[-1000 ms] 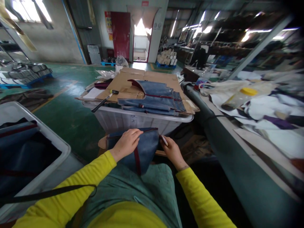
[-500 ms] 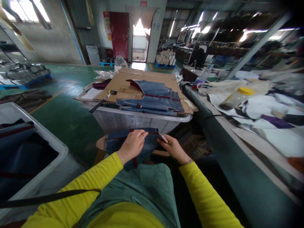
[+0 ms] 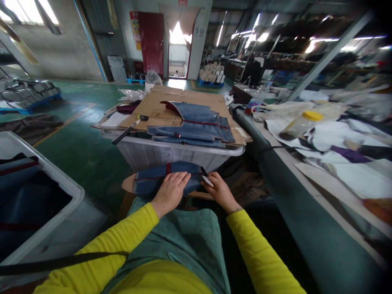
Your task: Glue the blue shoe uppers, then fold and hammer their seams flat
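A blue piece with dark red strips point(image 3: 150, 185), perhaps cloth or leather, is laid over a pale board point(image 3: 129, 184) in front of my lap. My left hand point(image 3: 172, 190) lies on top of it with the fingers stretched out flat. At the piece's right end, my right hand point(image 3: 221, 192) is closed around a small white tool point(image 3: 208, 181) with a dark end. I cannot make out the tool's exact kind. The dark end touches or nearly touches the blue edge.
Ahead stands a white bin point(image 3: 180, 154) topped with cardboard point(image 3: 159, 98), bearing more blue pieces point(image 3: 196, 122) and a hammer point(image 3: 130, 130). Another bin point(image 3: 80, 192) at left holds blue pieces. A cluttered bench point(image 3: 306, 208) on the right carries a yellow-lidded jar point(image 3: 301, 124).
The blue piece has been turned over the board: a red strip that hung toward my lap is gone from there, and one shows on top. My left fingers have flattened out.
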